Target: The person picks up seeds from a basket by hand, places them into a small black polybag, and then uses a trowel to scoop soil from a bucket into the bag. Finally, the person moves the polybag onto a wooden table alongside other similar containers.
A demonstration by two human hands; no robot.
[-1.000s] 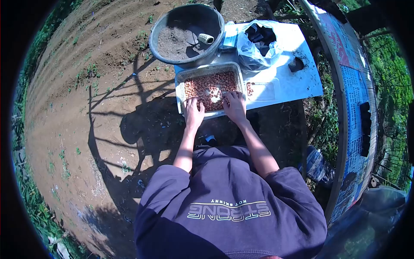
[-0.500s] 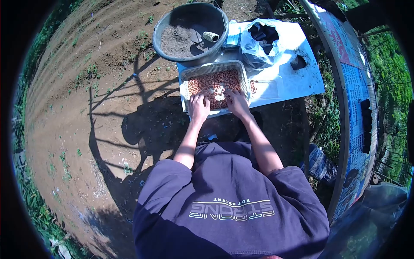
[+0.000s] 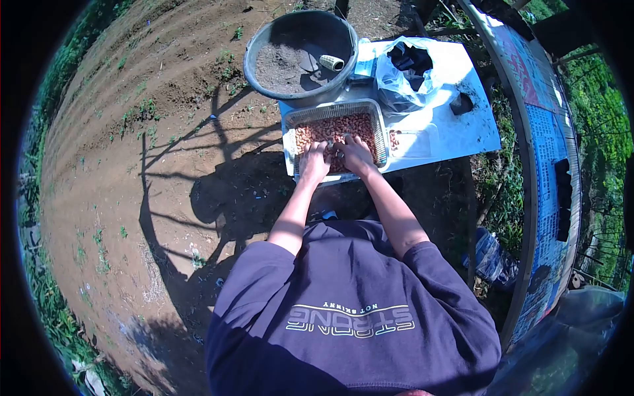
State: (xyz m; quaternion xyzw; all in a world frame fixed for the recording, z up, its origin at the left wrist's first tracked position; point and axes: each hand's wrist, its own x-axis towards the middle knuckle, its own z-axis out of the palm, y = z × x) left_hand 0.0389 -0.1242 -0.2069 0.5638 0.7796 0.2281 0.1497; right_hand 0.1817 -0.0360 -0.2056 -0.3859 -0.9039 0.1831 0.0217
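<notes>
A pale plastic basket (image 3: 288, 142) holds a layer of reddish-brown seeds (image 3: 350, 124), perhaps beans or shelled peanuts. Both of my hands are inside it, close together near its front side. My left hand (image 3: 316, 162) lies on the seeds with its fingers apart, pointing toward the middle. Just to its right, my right hand (image 3: 357, 157) touches the seeds with its fingers spread. Fingertips are partly sunk among the seeds, and a little whitish material shows between the hands.
Behind the basket stands a large dark tub (image 3: 249, 66) of soil with a light-coloured cup (image 3: 331, 63) in it. A plastic bag (image 3: 391, 82) with black contents sits on the white table (image 3: 479, 135). Nearby are a dark clump (image 3: 461, 103) and a clear tray (image 3: 421, 140). A sheeted wall (image 3: 545, 171) rises at right.
My hands have moved closer together and farther into the basket. The whitish patch on the seeds is mostly gone from sight. The whole view has shifted slightly.
</notes>
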